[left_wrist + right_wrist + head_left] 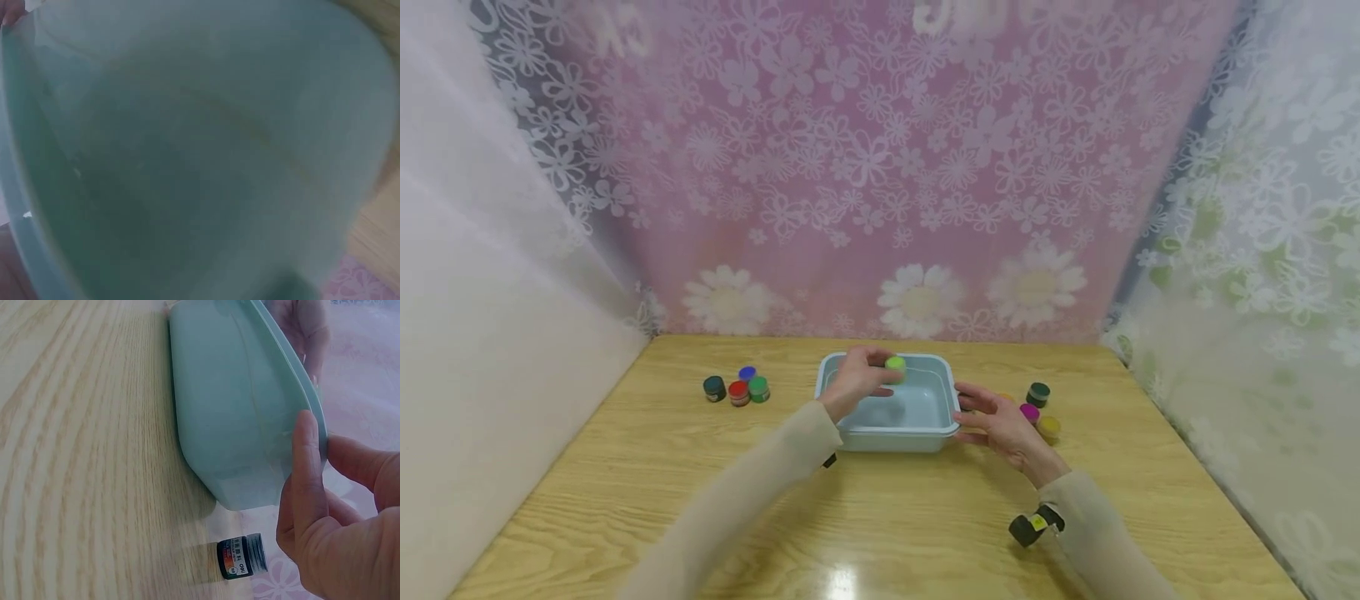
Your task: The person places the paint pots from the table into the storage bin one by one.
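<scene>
My left hand (856, 379) pinches a small jar with a yellow-green lid (895, 365) over the inside of a light blue plastic basin (891, 442). My right hand (1006, 427) grips the basin's right rim; the right wrist view has the thumb on one side of the rim and a finger (305, 444) on the other. Beyond that hand stands a dark paint jar (236, 557) with a label. The left wrist view is filled by the basin's wall (206, 125), and the held jar cannot be made out there.
Left of the basin is a cluster of jars: dark teal (714, 387), red (739, 393), blue (747, 373) and green (759, 388). To the right are dark green (1038, 394), magenta (1030, 412) and yellow (1049, 429) jars, some partly behind my hand. Flowered curtains (865, 208) enclose the wooden table (910, 517).
</scene>
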Action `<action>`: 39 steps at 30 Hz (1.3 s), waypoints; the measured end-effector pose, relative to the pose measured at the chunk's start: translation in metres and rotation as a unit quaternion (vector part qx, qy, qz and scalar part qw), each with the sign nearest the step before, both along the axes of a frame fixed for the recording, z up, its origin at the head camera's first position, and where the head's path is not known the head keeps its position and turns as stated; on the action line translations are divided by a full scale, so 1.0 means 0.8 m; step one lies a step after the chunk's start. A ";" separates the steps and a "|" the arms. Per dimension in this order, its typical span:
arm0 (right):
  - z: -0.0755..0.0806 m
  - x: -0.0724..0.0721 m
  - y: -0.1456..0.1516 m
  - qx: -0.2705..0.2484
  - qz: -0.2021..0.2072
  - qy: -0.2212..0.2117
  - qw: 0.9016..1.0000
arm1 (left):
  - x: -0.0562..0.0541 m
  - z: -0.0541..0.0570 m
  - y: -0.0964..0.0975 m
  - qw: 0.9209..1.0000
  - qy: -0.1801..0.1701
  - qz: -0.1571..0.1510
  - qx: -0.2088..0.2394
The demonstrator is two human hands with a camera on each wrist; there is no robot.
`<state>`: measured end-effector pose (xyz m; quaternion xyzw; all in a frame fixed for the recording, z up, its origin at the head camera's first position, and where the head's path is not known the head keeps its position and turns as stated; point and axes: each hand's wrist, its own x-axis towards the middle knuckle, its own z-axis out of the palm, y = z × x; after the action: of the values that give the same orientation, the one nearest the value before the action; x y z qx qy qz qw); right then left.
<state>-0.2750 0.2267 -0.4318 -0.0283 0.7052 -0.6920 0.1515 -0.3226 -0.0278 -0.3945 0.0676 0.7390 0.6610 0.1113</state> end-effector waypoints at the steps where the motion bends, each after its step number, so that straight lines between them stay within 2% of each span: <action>1: 0.000 0.000 0.000 -0.002 0.002 0.000 1.000 | -0.002 -0.001 0.004 1.000 -0.006 -0.001 0.001; 11: -0.003 0.001 0.004 0.000 0.003 0.008 1.000 | -0.021 -0.009 0.030 0.999 -0.031 0.000 -0.010; 19: -0.003 0.001 0.005 0.004 0.010 0.011 1.000 | -0.024 -0.020 0.040 0.996 -0.023 -0.031 -0.085; 26: -0.002 0.001 0.004 -0.003 0.015 0.007 1.000 | -0.029 -0.027 0.042 0.994 -0.053 -0.033 -0.087; 34: -0.002 0.001 0.003 -0.004 0.017 0.008 1.000 | -0.033 -0.030 0.043 0.990 -0.058 -0.052 -0.116; 39: -0.002 0.001 0.003 -0.003 0.017 0.011 1.000 | -0.039 -0.036 0.045 0.987 -0.061 -0.049 -0.138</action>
<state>-0.2742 0.2294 -0.4338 -0.0484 0.7039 -0.6912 0.1560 -0.3534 0.0083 -0.4233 0.0476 0.8107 0.5494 0.1964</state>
